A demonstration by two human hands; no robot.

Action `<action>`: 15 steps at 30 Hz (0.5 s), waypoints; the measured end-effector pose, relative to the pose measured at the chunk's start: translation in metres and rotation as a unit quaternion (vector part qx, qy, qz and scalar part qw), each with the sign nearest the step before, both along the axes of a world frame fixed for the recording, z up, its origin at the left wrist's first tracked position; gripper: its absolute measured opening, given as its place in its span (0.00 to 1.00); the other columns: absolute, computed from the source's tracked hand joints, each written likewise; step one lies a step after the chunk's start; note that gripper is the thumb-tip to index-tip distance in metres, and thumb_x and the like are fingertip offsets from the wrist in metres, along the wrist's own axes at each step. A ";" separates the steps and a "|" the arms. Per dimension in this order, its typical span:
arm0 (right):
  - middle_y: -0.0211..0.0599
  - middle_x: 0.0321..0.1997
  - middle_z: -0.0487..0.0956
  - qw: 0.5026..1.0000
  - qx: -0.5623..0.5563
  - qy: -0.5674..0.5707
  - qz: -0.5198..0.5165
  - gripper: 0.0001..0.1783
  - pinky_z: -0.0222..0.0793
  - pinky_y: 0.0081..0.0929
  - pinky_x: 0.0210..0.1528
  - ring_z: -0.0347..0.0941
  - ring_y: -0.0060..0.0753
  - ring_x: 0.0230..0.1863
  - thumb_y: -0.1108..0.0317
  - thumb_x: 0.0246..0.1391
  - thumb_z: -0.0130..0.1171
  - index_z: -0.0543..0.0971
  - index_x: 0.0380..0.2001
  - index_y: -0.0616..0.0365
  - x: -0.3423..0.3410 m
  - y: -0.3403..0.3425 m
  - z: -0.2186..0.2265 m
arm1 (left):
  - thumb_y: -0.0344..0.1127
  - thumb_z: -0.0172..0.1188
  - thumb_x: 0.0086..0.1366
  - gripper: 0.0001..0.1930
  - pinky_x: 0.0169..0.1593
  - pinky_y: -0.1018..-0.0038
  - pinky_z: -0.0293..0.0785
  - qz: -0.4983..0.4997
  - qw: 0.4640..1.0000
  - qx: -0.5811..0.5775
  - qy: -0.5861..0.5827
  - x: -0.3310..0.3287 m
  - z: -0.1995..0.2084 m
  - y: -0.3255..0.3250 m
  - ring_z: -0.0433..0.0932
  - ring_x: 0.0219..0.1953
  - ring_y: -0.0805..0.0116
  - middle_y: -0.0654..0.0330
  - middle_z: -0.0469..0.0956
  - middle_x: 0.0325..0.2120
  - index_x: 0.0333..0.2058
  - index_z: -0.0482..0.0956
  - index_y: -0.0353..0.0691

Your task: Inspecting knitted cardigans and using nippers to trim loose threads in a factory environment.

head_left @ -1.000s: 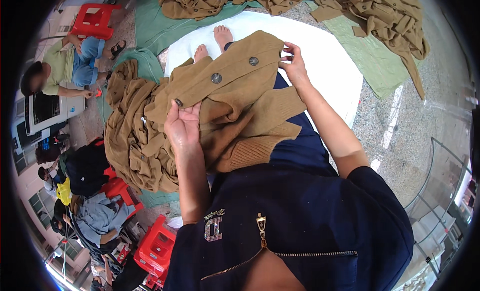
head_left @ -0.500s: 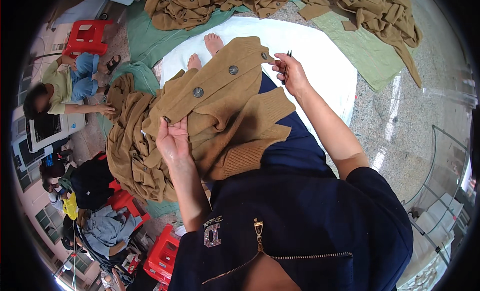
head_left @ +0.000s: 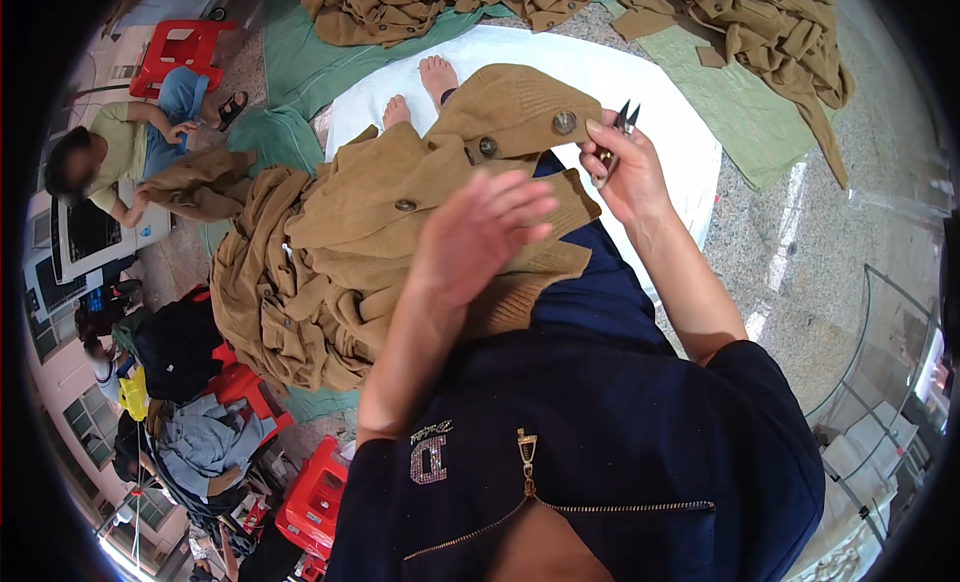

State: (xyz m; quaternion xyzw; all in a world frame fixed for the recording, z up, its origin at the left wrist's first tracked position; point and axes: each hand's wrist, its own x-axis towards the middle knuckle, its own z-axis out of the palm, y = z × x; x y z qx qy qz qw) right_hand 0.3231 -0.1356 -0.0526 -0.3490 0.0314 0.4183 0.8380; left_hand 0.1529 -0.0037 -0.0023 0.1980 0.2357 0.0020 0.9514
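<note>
A tan knitted cardigan (head_left: 350, 217) with dark round buttons lies across my lap. At its far right corner, beside a button (head_left: 565, 123), my right hand (head_left: 632, 172) pinches the edge between thumb and finger. The same hand keeps a pair of small thread snips (head_left: 626, 119) in its palm, blades pointing up and away. My left hand (head_left: 482, 237) is above the middle of the cardigan, a little blurred, fingers stretched out and holding nothing. A ribbed cuff or hem (head_left: 573, 204) shows to its right.
More tan garments (head_left: 270, 302) are heaped at my left, others (head_left: 760, 42) at the far side. A white sheet (head_left: 680, 132) and green cloths cover parts of the floor. At left, a person (head_left: 120, 147) handles a tan garment. Red stools (head_left: 318, 497) stand nearby.
My left hand has let go of the cardigan's left edge and moved right, over its middle. My right hand has shifted slightly right, and the snips now point upward. The person at left has lifted a garment.
</note>
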 end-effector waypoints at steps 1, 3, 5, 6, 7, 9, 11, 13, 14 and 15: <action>0.35 0.28 0.75 1.000 -0.011 0.001 -0.007 0.06 0.59 0.13 0.20 0.69 0.21 0.26 0.78 0.54 0.58 0.73 0.35 0.60 -0.006 -0.006 0.008 | 0.50 0.47 0.70 0.25 0.59 0.60 0.66 -0.035 0.999 -0.025 -0.007 0.015 -0.001 -0.010 0.72 0.55 0.53 0.46 0.74 0.50 0.52 0.69 0.32; 0.34 0.28 0.75 1.000 -0.014 0.003 -0.007 0.07 0.59 0.13 0.21 0.70 0.20 0.26 0.78 0.54 0.59 0.74 0.36 0.61 -0.015 -0.015 0.017 | 0.44 0.52 0.69 0.18 0.54 0.67 0.68 -0.008 0.999 -0.027 0.023 0.039 -0.006 -0.022 0.73 0.47 0.63 0.54 0.75 0.45 0.48 0.71 0.36; 0.29 0.28 0.75 0.998 -0.058 -0.039 0.007 0.07 0.59 0.14 0.24 0.68 0.17 0.25 0.77 0.55 0.58 0.73 0.37 0.59 -0.021 -0.023 0.020 | 0.37 0.55 0.67 0.10 0.46 0.71 0.68 0.048 0.998 0.027 0.023 0.054 -0.022 -0.030 0.72 0.39 0.72 0.59 0.77 0.40 0.41 0.74 0.38; 0.29 0.28 0.75 0.994 -0.086 -0.061 0.012 0.08 0.59 0.14 0.24 0.68 0.17 0.25 0.77 0.55 0.59 0.73 0.38 0.59 -0.022 -0.026 0.020 | 0.37 0.55 0.67 0.10 0.46 0.71 0.68 0.045 0.998 0.026 0.023 0.057 -0.025 -0.031 0.72 0.39 0.72 0.59 0.77 0.40 0.41 0.74 0.38; 0.29 0.28 0.75 0.994 -0.088 -0.061 0.010 0.08 0.59 0.14 0.24 0.68 0.17 0.25 0.77 0.55 0.59 0.73 0.38 0.59 -0.021 -0.029 0.022 | 0.36 0.56 0.67 0.08 0.45 0.72 0.68 0.051 0.998 0.046 0.003 0.060 -0.028 -0.032 0.72 0.39 0.72 0.59 0.78 0.39 0.40 0.75 0.38; 0.30 0.32 0.75 0.936 -0.242 -0.230 0.110 0.12 0.64 0.19 0.29 0.69 0.19 0.29 0.63 0.62 0.54 0.70 0.41 0.60 -0.015 -0.036 0.023 | 0.34 0.56 0.67 0.07 0.44 0.73 0.68 0.058 0.996 0.067 -0.015 0.062 -0.027 -0.034 0.73 0.39 0.72 0.60 0.78 0.38 0.38 0.75 0.38; 0.39 0.34 0.76 0.812 -0.337 -0.475 0.048 0.15 0.69 0.31 0.38 0.74 0.36 0.33 0.59 0.65 0.48 0.67 0.44 0.60 -0.011 -0.045 0.022 | 0.32 0.56 0.66 0.07 0.44 0.74 0.67 0.095 0.989 0.111 -0.016 0.061 -0.024 -0.036 0.73 0.38 0.73 0.60 0.78 0.38 0.40 0.75 0.37; 0.47 0.36 0.74 0.746 -0.363 -0.557 0.044 0.13 0.70 0.36 0.41 0.75 0.45 0.38 0.61 0.64 0.48 0.67 0.44 0.61 -0.006 -0.051 0.035 | 0.31 0.56 0.66 0.07 0.45 0.74 0.68 0.111 0.987 0.119 -0.005 0.060 -0.021 -0.038 0.73 0.38 0.73 0.60 0.78 0.38 0.40 0.74 0.36; 0.47 0.36 0.74 0.746 -0.364 -0.556 0.045 0.13 0.70 0.36 0.41 0.75 0.45 0.38 0.61 0.64 0.48 0.67 0.44 0.61 -0.003 -0.052 0.041 | 0.31 0.56 0.66 0.07 0.45 0.73 0.68 0.122 0.984 0.126 0.005 0.060 -0.020 -0.039 0.73 0.38 0.73 0.60 0.78 0.37 0.41 0.74 0.36; 0.45 0.36 0.74 0.712 -0.352 -0.602 0.078 0.12 0.70 0.36 0.40 0.75 0.45 0.38 0.63 0.63 0.50 0.68 0.43 0.60 0.001 -0.053 0.046 | 0.31 0.56 0.66 0.07 0.45 0.73 0.68 0.122 0.985 0.125 0.005 0.059 -0.021 -0.040 0.73 0.38 0.73 0.60 0.78 0.37 0.41 0.74 0.36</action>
